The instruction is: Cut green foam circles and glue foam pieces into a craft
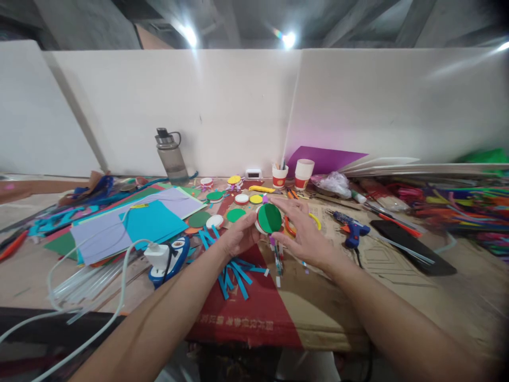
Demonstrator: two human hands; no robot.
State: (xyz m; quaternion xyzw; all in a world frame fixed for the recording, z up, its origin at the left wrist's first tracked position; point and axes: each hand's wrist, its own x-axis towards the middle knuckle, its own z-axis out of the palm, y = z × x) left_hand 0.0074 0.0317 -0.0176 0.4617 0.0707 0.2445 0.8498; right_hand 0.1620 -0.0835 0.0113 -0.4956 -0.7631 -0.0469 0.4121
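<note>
My left hand (pixel 239 236) is closed on the left edge of a round disc (pixel 269 218) with a green face and a white rim. My right hand (pixel 299 225) is at the disc's right side, its fingers stretched and apart, index finger above and thumb below. Whether the right fingertips touch the disc I cannot tell. Thin strips with purple bits (pixel 277 260) lie just below the disc. Blue paper strips (pixel 238 278) are scattered under my left forearm. Around the hands lie a green circle (pixel 236 215), a white disc (pixel 214 222) and a yellow disc (pixel 256 199).
Coloured paper sheets (pixel 155 223) and a blue-and-white power strip (pixel 170 262) with a white cable lie left. On the right are a blue glue gun (pixel 353 229) and a black sheath-like piece (pixel 411 246). Behind stand paper cups (pixel 304 174) and a bottle (pixel 172 156).
</note>
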